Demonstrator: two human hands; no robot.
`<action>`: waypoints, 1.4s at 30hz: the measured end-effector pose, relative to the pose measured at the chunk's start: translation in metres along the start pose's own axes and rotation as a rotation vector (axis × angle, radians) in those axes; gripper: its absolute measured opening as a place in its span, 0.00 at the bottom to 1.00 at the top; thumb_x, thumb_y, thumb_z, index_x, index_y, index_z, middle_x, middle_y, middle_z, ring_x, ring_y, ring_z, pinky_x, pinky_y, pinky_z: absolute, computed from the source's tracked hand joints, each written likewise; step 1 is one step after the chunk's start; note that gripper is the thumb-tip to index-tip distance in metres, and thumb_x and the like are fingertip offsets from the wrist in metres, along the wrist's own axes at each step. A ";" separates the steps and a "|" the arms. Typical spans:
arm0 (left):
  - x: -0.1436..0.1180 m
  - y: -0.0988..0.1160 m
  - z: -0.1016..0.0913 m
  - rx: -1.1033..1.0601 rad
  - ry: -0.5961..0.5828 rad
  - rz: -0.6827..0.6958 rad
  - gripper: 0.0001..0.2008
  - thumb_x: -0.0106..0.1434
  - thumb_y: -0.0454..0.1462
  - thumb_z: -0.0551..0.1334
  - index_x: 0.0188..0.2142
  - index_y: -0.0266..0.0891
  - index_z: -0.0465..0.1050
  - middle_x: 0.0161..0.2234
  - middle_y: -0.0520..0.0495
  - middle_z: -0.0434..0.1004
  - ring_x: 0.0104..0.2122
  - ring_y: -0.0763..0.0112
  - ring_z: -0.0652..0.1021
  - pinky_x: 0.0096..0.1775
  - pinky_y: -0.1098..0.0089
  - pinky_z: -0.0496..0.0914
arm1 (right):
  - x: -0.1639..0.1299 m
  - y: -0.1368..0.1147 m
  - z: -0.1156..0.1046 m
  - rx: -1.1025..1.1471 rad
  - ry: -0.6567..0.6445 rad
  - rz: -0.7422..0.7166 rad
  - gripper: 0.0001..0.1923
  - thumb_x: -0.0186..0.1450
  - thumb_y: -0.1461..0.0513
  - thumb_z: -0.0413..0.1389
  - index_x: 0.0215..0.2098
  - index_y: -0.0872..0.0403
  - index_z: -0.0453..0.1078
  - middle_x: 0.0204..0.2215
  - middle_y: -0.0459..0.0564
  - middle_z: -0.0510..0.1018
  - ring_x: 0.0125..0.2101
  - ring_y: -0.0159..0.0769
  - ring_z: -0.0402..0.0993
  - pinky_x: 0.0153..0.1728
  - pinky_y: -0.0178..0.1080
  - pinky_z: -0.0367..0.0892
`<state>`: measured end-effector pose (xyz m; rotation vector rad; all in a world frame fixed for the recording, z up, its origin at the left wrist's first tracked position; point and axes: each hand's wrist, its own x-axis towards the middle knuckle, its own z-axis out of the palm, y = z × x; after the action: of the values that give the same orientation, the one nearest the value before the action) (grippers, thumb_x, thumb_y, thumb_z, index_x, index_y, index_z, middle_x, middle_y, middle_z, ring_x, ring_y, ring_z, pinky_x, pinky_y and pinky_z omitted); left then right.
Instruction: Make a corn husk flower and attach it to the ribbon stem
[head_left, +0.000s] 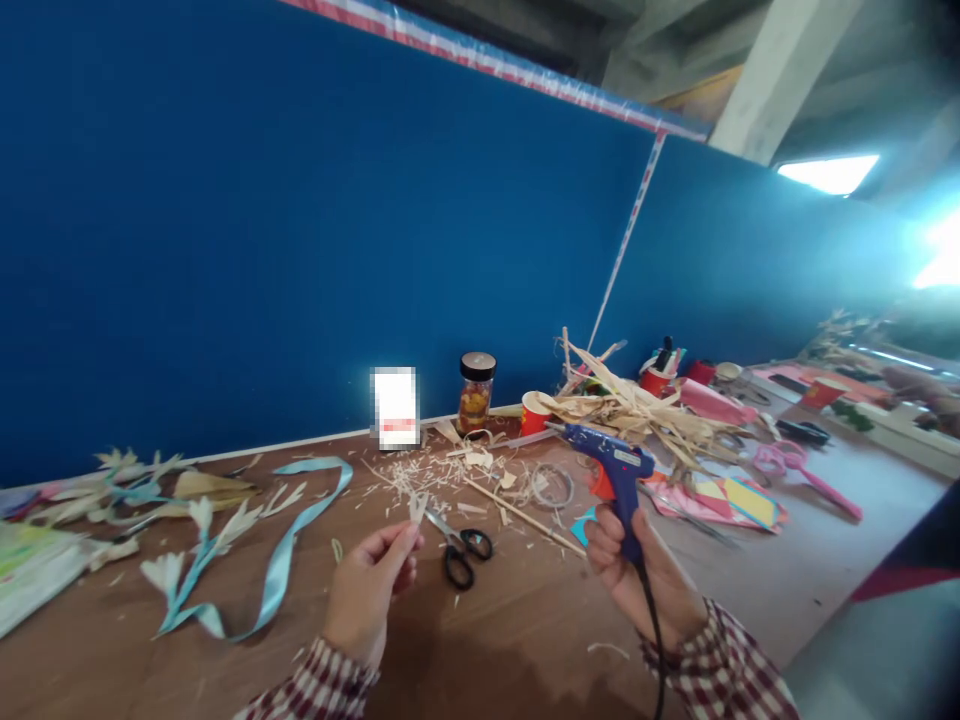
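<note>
Head view: the left hand (375, 575) holds a small pale strip (417, 506) upright above the worktop (450, 665), its grip closed to a pinch of thumb and forefinger. The right hand (637, 570) has its grip wrapped fully round the handle of a blue glue gun (616, 462); whether the trigger (601, 482) is pressed cannot be told. The step in hand is judged to be preparation for gluing: strip and nozzle (555, 427) are well apart, and no glue is discernible on the strip. Bringing them together would call for turning the nozzle down and toward the left fingertips, strip steady, skin out of the hot tip's line. Edges and room: the worktop's back edge meets a blue wall (337, 220), with a jar (476, 395) and red cup (534, 414) near it; the nozzle appears close to the cup, contact undetermined. Scissors (459, 560) lie just beyond the left fingertips, and a thin stick (525, 515) lies between the hands, both possible snags for a low pass. Husks (630, 395) crowd the area behind the gun; a ribbon (277, 570) bounds the left. Best room is the mostly bare stretch between the wrists. The cord (658, 640) hangs past the right wrist and should be kept from dragging.
</note>
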<state>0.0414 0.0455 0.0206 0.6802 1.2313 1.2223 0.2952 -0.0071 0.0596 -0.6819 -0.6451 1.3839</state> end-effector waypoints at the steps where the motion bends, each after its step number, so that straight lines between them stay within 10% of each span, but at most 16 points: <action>1: -0.003 -0.001 -0.006 -0.024 0.019 -0.044 0.15 0.42 0.43 0.68 0.27 0.35 0.73 0.21 0.52 0.73 0.17 0.81 0.68 0.21 0.78 0.63 | 0.002 0.007 0.004 0.030 -0.017 0.034 0.12 0.56 0.52 0.56 0.26 0.52 0.65 0.22 0.42 0.57 0.21 0.26 0.55 0.21 0.30 0.60; 13: 0.010 -0.003 -0.037 -0.200 0.053 -0.033 0.12 0.42 0.37 0.69 0.26 0.33 0.73 0.22 0.49 0.75 0.19 0.81 0.71 0.23 0.79 0.68 | 0.023 0.079 0.067 -0.204 -0.358 0.165 0.10 0.57 0.57 0.57 0.32 0.54 0.63 0.20 0.42 0.62 0.21 0.28 0.58 0.22 0.32 0.56; 20: 0.016 -0.012 -0.043 -0.213 0.043 -0.026 0.11 0.45 0.39 0.68 0.25 0.33 0.72 0.20 0.50 0.73 0.17 0.82 0.70 0.20 0.80 0.68 | 0.024 0.119 0.059 -0.116 -0.348 0.229 0.11 0.62 0.55 0.50 0.34 0.56 0.64 0.15 0.39 0.58 0.16 0.25 0.52 0.18 0.31 0.51; 31: 0.013 -0.020 -0.049 -0.201 0.050 -0.059 0.11 0.45 0.37 0.68 0.26 0.32 0.71 0.22 0.49 0.73 0.20 0.80 0.71 0.24 0.78 0.70 | 0.031 0.115 0.050 0.322 -0.286 0.637 0.23 0.59 0.49 0.51 0.37 0.63 0.69 0.12 0.36 0.50 0.15 0.22 0.44 0.15 0.26 0.47; 42: 0.012 -0.019 -0.049 -0.188 0.004 0.003 0.11 0.51 0.42 0.63 0.28 0.36 0.67 0.22 0.53 0.70 0.21 0.79 0.69 0.23 0.76 0.70 | 0.028 0.116 0.052 0.185 -0.331 0.556 0.26 0.62 0.46 0.44 0.40 0.59 0.67 0.12 0.38 0.52 0.14 0.24 0.44 0.15 0.28 0.47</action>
<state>0.0001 0.0418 -0.0138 0.5420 1.1022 1.3236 0.1826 0.0304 0.0061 -0.5032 -0.5958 2.0744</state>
